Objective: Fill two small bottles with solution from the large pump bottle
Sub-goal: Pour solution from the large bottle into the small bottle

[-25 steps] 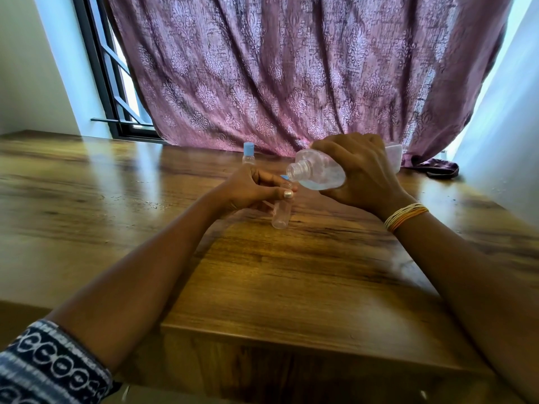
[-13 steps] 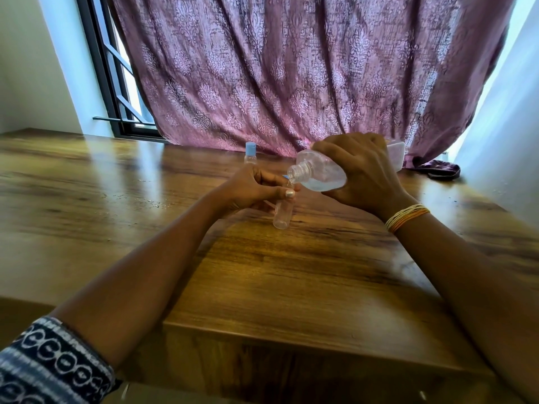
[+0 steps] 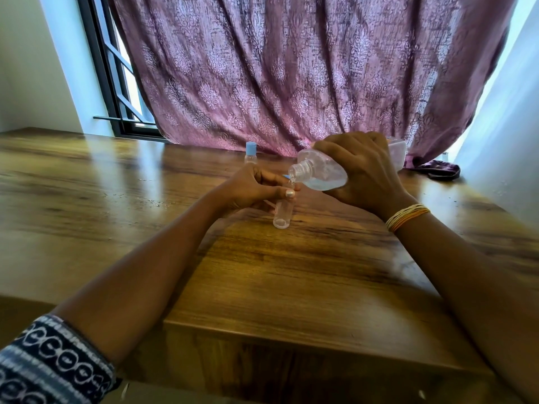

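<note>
My right hand (image 3: 361,173) grips the large clear bottle (image 3: 318,172), which is tilted on its side with no pump on it. Its threaded open neck points left and down, right over the mouth of a small clear bottle (image 3: 283,215). That small bottle stands on the wooden table (image 3: 291,272), and my left hand (image 3: 256,188) pinches it near the top. A thin trickle of clear liquid shows at the neck. A second small bottle with a blue cap (image 3: 250,154) stands upright farther back, behind my left hand.
A purple patterned curtain (image 3: 291,74) hangs along the table's far edge. A dark cloth (image 3: 440,170) lies at the back right. A black window frame (image 3: 110,83) stands at the back left. The table's front edge runs close below my forearms.
Nothing has visibly changed; both hands hold the same pouring pose, with only a slight shift of the camera.
</note>
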Demonstrator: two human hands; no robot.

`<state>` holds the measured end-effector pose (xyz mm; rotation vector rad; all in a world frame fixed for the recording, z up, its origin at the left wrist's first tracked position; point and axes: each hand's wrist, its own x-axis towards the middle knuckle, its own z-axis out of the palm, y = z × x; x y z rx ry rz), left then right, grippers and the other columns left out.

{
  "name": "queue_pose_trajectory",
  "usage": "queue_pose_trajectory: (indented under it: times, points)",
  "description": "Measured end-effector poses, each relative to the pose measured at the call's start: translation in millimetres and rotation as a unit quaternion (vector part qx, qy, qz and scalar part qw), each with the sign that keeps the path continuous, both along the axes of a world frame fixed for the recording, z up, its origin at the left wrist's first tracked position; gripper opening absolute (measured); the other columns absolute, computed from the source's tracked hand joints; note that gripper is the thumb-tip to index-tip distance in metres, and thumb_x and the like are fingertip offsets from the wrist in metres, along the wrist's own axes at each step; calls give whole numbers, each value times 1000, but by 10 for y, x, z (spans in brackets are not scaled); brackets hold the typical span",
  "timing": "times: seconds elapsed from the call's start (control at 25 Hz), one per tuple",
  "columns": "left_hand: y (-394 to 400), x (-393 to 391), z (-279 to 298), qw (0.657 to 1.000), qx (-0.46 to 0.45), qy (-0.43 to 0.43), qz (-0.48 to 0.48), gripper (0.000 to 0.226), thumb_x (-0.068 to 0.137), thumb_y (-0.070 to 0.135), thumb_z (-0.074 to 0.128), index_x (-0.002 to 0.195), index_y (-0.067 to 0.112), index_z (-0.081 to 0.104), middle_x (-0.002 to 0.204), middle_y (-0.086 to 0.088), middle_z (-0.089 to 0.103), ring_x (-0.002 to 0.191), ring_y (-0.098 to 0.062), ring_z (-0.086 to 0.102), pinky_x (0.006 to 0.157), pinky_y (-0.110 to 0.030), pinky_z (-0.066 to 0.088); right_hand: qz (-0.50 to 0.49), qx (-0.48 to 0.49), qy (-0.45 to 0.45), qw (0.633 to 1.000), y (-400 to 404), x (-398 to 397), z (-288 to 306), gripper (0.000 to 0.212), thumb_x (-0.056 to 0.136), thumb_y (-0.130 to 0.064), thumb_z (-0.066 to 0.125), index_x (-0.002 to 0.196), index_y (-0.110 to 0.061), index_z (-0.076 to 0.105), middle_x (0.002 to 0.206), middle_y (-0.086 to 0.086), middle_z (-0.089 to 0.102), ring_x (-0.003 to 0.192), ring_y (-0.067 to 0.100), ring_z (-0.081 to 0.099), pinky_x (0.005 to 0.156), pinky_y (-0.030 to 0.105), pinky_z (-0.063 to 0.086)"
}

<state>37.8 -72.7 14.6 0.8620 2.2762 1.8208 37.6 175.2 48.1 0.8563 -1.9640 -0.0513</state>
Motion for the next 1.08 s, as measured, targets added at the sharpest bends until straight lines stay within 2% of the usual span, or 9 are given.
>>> queue_pose_trajectory:
  times: [0.24,0.4,0.52,0.68,0.8,1.0,1.08]
  points:
    - [-2,-11,-9,1000,2,1,9,33,67,29,76,98,18,76,101,-3,77,90,-20,73,70,-29,61,-4,-2,0,1000,7,-5,-3,54,82,-58,62,120,-20,63,113,2,67,100,27,61,80,44,39]
    - [-8,2,-3,1000,2,4,-7,32,69,27,75,100,17,74,97,8,77,88,-12,73,66,-23,59,3,-5,2,1000,6,-7,-2,54,83,-59,61,120,-20,63,113,2,67,99,27,61,80,43,39]
    - [-5,13,2,1000,0,3,-4,29,67,28,76,96,21,75,96,8,77,86,-11,73,64,-22,58,4,-4,3,1000,6,-5,-3,54,83,-59,60,120,-20,62,114,2,67,100,27,61,80,43,39]
    - [-5,10,6,1000,1,-1,7,31,66,29,76,96,21,76,97,1,77,88,-18,72,67,-25,59,-2,-2,4,1000,5,-8,-7,53,84,-59,59,120,-20,63,113,2,67,100,27,61,81,43,38]
    - [-7,8,3,1000,-3,-2,5,34,66,28,75,99,18,75,99,1,77,94,-22,71,74,-32,60,0,-2,8,1000,3,-8,-9,53,84,-59,58,119,-19,63,113,3,67,99,27,61,81,43,37]
    - [-10,13,8,1000,-7,-6,-3,35,68,26,75,102,15,73,96,6,77,89,-15,73,68,-25,60,-4,-3,8,1000,11,-4,-2,54,83,-59,60,120,-20,63,114,3,67,101,27,61,82,43,37]
    - [-14,11,2,1000,-11,-3,-3,29,69,27,75,97,19,75,95,5,78,91,-18,72,72,-29,61,-4,-6,11,1000,9,-2,-4,52,83,-58,61,120,-21,63,114,2,67,101,27,61,81,43,38]
